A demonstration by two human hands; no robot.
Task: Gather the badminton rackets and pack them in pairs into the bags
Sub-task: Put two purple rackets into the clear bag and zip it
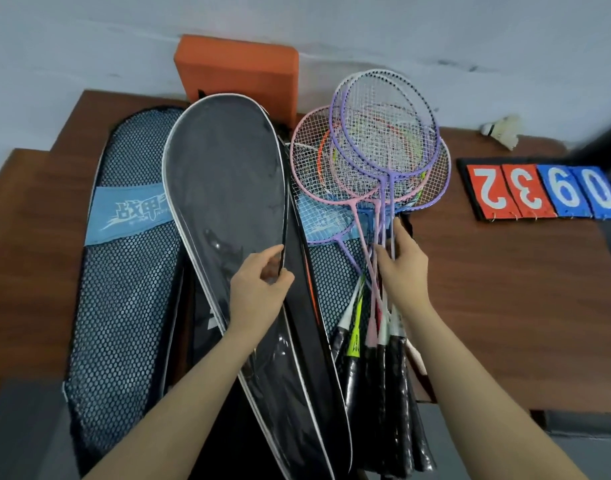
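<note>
Rackets lay piled while the left hand pinched the black bag open and the right hand held two shafts, ready to slide in.

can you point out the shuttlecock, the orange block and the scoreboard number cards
shuttlecock [501, 130]: head view, on its white feather skirt
orange block [238, 72]: head view, middle of its front face
scoreboard number cards [543, 190]: head view, between the red 3 card and the blue 6 card
</note>
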